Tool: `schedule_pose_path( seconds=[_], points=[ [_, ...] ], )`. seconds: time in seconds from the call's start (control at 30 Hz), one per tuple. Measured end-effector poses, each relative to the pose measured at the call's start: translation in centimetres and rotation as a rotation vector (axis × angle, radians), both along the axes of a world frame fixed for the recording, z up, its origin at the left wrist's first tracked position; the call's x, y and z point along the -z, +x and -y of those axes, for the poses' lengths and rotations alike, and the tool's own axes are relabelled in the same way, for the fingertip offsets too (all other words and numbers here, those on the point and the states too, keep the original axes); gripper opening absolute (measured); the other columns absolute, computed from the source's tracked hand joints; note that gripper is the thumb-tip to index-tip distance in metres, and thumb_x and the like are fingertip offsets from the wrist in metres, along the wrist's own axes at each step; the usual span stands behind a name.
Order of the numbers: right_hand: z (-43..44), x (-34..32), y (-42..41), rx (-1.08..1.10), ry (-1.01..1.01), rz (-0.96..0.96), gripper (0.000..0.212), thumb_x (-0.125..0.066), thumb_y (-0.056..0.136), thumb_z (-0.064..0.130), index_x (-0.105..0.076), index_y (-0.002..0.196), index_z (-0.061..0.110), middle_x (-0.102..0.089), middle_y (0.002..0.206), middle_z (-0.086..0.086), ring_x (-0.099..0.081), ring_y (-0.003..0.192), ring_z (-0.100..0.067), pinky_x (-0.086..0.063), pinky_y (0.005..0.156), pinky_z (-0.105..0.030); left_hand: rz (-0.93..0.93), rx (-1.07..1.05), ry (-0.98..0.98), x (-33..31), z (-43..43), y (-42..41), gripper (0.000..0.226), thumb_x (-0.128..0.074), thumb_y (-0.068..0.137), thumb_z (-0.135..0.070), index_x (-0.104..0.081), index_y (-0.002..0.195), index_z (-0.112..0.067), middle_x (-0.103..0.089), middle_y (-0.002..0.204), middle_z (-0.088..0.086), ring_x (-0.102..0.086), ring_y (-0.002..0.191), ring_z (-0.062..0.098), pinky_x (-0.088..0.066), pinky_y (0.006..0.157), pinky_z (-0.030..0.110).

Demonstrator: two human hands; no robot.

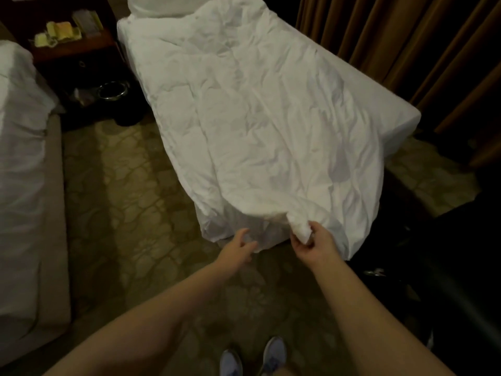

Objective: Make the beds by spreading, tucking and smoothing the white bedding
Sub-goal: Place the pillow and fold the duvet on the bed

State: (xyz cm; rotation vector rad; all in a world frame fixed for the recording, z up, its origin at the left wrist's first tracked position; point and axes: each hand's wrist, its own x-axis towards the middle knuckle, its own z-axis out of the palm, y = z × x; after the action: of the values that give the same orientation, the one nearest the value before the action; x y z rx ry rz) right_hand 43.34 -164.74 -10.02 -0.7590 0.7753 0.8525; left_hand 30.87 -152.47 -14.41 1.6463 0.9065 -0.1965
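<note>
From the head camera, the white duvet (257, 118) lies crumpled along the length of the bed (398, 115). It runs from the pillow (160, 4) at the head edge down to the foot edge, where it spills over and hangs toward the carpet (122, 185). It sits skewed: the bed's far right corner shows bare, while the near foot corner is buried in loose folds.

The right hand (311, 245) pinches a bunched wad of the duvet's hem at the foot edge, fingers curled around it. The left hand (238, 246) reaches in just beside the hanging cloth with fingers loosely spread and holding nothing. I cannot tell whether its fingertips touch the fabric.

The duvet looks soft, light and limp, so it will likely sag between grips and crease wherever it is bunched. A better hold would probably be the hem itself, one hand near each foot corner, so that it can be drawn taut and square.

A second bed (19, 131) stands along the left, a nightstand (73, 47) sits between the beds, and a brown curtain (393, 36) hangs behind.
</note>
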Motion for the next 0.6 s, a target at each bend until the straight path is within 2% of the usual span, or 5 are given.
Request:
schedule_pose_path(
  seconds=[0.07,0.13,0.33,0.47,0.6],
  points=[
    [-0.9,-0.3,1.3,-0.018,0.002,-0.01,0.014,-0.045,0.096,0.009,-0.056,0.088,0.004,-0.062,0.079,-0.012,-0.06,0.067,-0.022,-0.053,0.04,-0.026,-0.162,0.021,0.095,0.7,-2.5,-0.2,0.046,-0.052,0.096,-0.035,-0.04,0.137,-0.017,-0.056,0.122,0.004,-0.056,0.108,0.021,-0.048,0.088,0.031],
    [-2.3,-0.2,2.0,-0.044,0.002,-0.029,0.013,-0.046,0.096,0.009,-0.055,0.088,0.004,-0.059,0.081,-0.01,-0.059,0.066,-0.02,-0.051,0.038,-0.024,-0.233,0.02,0.137,1.1,-4.5,-0.3,0.044,-0.05,0.097,-0.033,-0.042,0.135,-0.014,-0.052,0.131,0.01,-0.054,0.115,0.026,-0.045,0.091,0.032],
    [-8.5,1.3,1.2,-0.164,-0.023,-0.107,0.019,-0.047,0.095,0.011,-0.055,0.078,0.005,-0.063,0.052,-0.009,-0.058,0.055,-0.018,-0.051,0.039,-0.022,-0.314,0.028,0.163,3.0,-9.4,0.1,0.034,-0.046,0.098,-0.023,-0.047,0.129,-0.008,-0.054,0.126,0.012,-0.056,0.112,0.028,-0.046,0.091,0.035],
    [-13.2,3.3,0.1,-0.244,-0.054,-0.166,0.016,-0.045,0.095,0.009,-0.055,0.084,0.003,-0.063,0.063,-0.012,-0.064,0.053,-0.024,-0.052,0.04,-0.026,-0.302,0.052,0.109,5.0,-12.5,0.5,0.036,-0.045,0.099,-0.024,-0.043,0.132,-0.011,-0.053,0.127,0.01,-0.055,0.103,0.022,-0.045,0.09,0.034],
    [-18.5,6.0,0.7,-0.231,-0.058,-0.185,0.021,-0.039,0.099,0.008,-0.056,0.087,0.002,-0.067,0.065,-0.014,-0.066,0.061,-0.026,-0.053,0.043,-0.029,-0.341,0.132,0.092,7.4,-17.6,1.9,0.04,-0.046,0.098,-0.025,-0.042,0.135,-0.01,-0.052,0.13,0.01,-0.054,0.112,0.025,-0.044,0.092,0.033]
  ],
)
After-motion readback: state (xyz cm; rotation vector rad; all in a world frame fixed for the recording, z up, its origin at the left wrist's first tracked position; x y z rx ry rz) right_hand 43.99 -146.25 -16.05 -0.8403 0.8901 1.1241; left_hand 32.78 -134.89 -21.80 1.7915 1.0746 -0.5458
